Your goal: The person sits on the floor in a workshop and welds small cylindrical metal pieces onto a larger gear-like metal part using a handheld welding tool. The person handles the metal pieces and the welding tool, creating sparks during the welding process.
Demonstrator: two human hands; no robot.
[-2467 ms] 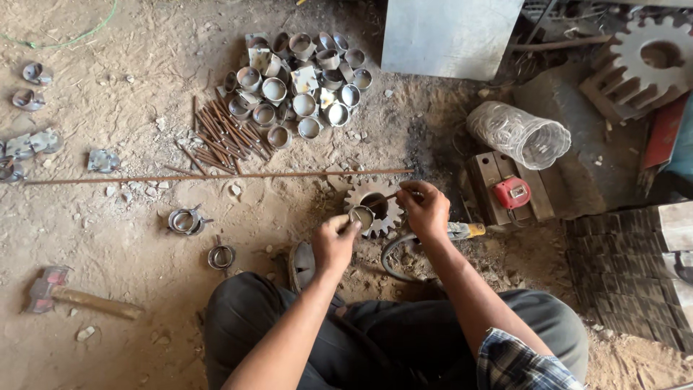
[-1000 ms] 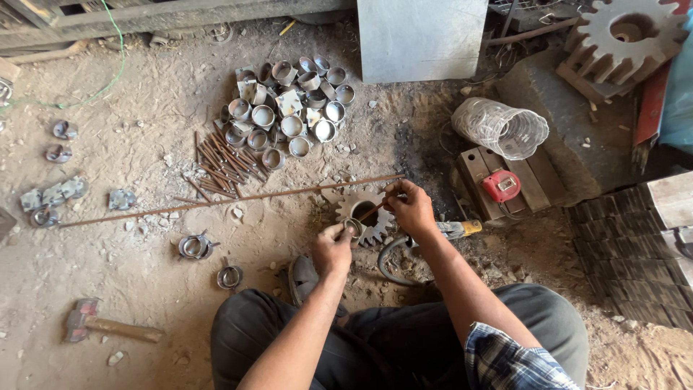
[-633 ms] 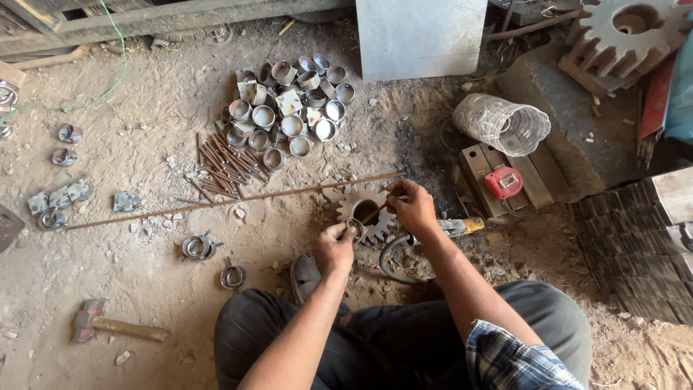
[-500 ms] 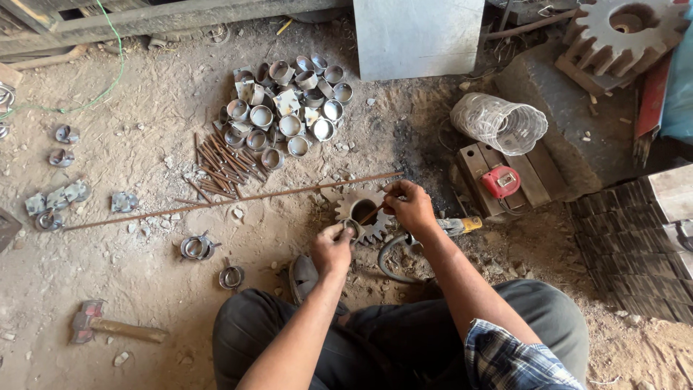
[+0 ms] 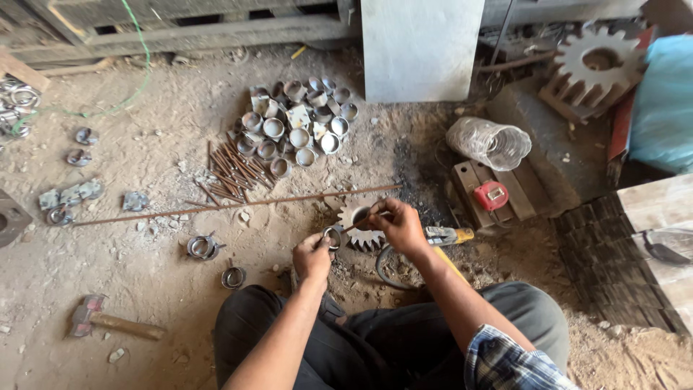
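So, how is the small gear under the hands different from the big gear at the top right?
The small gear lies flat on the dirt floor just beyond the hands, while the big gear rests on a slab at the far right corner. The small gear is partly covered by the right hand; the big gear is untouched and fully in view. The big gear looks much larger, with thicker teeth. Both are toothed wheels of dull metal with a round centre hole.

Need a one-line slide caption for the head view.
Seated on a dirt floor, left hand holds a small metal ring while right hand pokes a thin rod at it, above a toothed gear.
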